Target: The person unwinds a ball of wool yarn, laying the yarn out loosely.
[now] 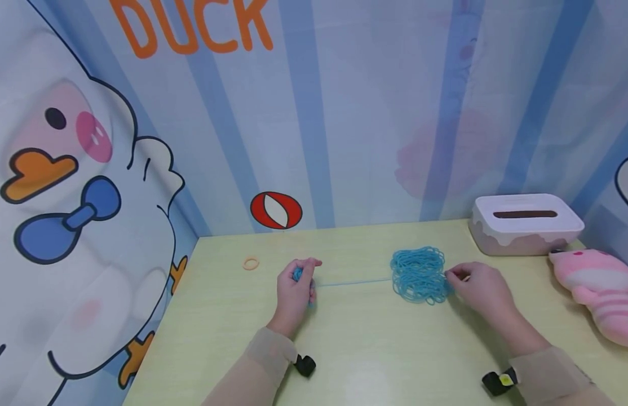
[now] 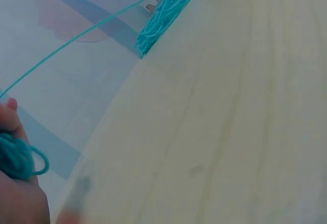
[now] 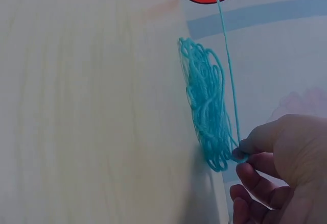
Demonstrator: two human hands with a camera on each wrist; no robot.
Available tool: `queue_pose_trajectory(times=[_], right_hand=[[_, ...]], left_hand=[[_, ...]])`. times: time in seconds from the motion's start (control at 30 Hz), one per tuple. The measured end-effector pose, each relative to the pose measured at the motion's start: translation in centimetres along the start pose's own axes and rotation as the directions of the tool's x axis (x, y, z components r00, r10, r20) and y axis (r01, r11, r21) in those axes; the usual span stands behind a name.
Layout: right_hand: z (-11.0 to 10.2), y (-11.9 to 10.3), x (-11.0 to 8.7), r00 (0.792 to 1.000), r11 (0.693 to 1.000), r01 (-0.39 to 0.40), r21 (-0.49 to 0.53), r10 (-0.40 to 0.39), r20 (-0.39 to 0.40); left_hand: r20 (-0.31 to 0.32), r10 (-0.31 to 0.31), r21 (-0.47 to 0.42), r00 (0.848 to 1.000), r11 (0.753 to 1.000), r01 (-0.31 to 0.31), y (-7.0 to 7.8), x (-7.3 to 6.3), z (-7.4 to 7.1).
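Note:
A loose pile of blue yarn (image 1: 419,275) lies on the table, its loops spread in a rough square. My left hand (image 1: 295,290), left of the pile, curls round a small wound ball of the same yarn (image 2: 16,156), and one loop sticks out of it. From that hand a single strand (image 1: 352,282) runs taut across to the pile. At the pile's right edge my right hand (image 1: 478,286) pinches yarn between thumb and forefinger; the right wrist view shows the strand rising from those fingertips (image 3: 244,151).
A small pale orange ring (image 1: 250,263) lies beyond my left hand. At the back right stands a white and pink tissue box (image 1: 527,225), with a pink plush toy (image 1: 605,293) in front of it. A printed curtain (image 1: 365,113) borders the table's back edge.

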State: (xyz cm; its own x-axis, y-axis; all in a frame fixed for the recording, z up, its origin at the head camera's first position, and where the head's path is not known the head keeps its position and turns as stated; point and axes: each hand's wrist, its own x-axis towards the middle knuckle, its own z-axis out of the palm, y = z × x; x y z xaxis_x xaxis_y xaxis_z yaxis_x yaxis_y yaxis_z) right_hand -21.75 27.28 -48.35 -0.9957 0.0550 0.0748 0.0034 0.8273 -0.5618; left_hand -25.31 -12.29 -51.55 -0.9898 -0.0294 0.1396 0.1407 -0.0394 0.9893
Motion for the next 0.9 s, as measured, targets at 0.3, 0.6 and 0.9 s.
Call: queue_pose_trajectory(times=[0.3,0.6,0.9], right_hand=[[1.9,-2.1,0.1,0.994,0.998,0.042,0.039,-0.038,-0.102],[6.2,-10.0,-1.0,0.864,0.882,0.462,0.096,-0.423,-0.274],[10.4,-16.4,-0.7,0.911,0.908,0.378,0.182,-0.399,0.102]], left_hand=[[0.096,-0.011,-0.151,0.995,0.988,0.025,0.2,-0.1,0.4],[0.154,-0.097,-0.356,0.983,0.923,0.147,1.1,0.0,1.0],[0.236,-0.088,-0.287,0.968,0.945,0.156,1.1,0.0,1.0]])
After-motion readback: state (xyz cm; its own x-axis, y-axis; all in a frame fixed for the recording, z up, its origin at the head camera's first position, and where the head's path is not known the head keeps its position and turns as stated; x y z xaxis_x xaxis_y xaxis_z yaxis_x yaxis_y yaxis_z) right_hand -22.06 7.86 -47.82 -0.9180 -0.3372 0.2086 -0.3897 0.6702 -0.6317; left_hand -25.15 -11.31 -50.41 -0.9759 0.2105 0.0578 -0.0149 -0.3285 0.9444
